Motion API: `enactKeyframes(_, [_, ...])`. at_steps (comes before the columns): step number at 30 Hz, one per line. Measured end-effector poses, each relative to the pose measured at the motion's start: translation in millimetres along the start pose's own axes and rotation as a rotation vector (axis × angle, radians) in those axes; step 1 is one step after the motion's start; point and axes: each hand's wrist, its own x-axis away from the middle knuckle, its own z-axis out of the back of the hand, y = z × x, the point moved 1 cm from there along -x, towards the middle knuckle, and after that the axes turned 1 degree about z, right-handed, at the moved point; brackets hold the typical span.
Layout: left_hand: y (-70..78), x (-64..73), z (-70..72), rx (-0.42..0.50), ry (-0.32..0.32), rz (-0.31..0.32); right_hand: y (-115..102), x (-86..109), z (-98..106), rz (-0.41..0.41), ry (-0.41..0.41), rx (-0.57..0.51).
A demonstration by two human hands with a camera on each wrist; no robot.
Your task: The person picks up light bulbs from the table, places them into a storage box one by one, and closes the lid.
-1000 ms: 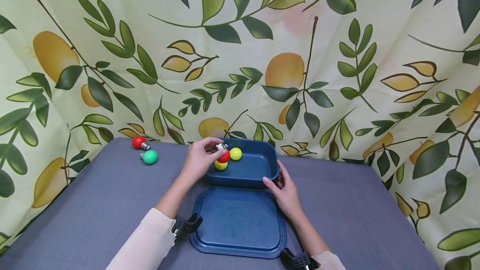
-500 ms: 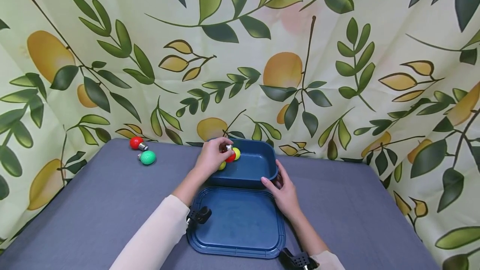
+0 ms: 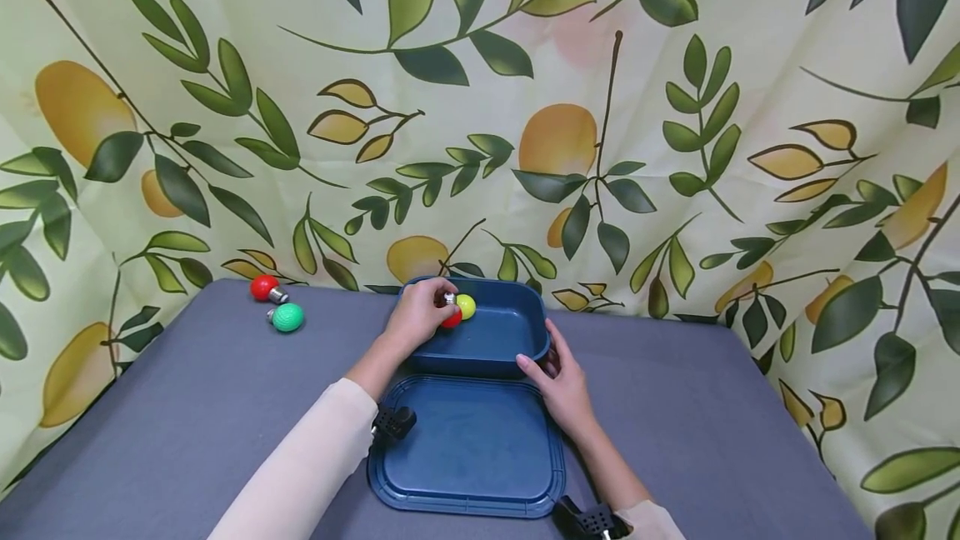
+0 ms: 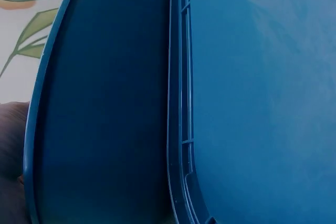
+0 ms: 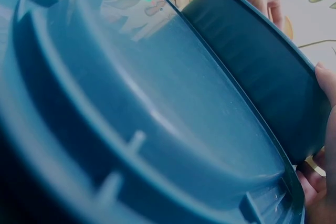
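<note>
I watch my left hand (image 3: pixel 415 312) pinch a red light bulb (image 3: pixel 453 320), probably light, fragile, best held at its base (image 3: pixel 450 299); right hand (image 3: pixel 566 387) grips the blue box (image 3: pixel 474 367).

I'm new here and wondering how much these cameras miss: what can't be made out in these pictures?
- Head view: the left hand hides the left inside of the blue box and part of the held red bulb.
- Head view: the red bulb hides part of the yellow round object.
- Left wrist view: the left edge cuts off the hand.
- Right wrist view: blur hides the green bulb's detail.
</note>
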Motion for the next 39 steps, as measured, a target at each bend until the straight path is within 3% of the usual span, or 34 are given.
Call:
enactKeyframes(8, [-2.4,0.3,-1.6,-0.038,-0.041,0.013,4,-1.6,-1,0.009,-0.001,-0.001])
enactKeyframes(21, [-6.7,-2.1,-3.2,-0.071,-0.040,0.035,1,-0.2,-2,0.018,-0.005,0.003])
enactKeyframes(32, [-6.8,1.4,7.3,-0.122,-0.029,0.046,-5,1.1,-3,0.004,-0.006,-0.007])
enactKeyframes(39, [-3.9,8.8,16.1,-0.056,-0.024,0.074,1,0.8,0,0.026,-0.009,-0.014])
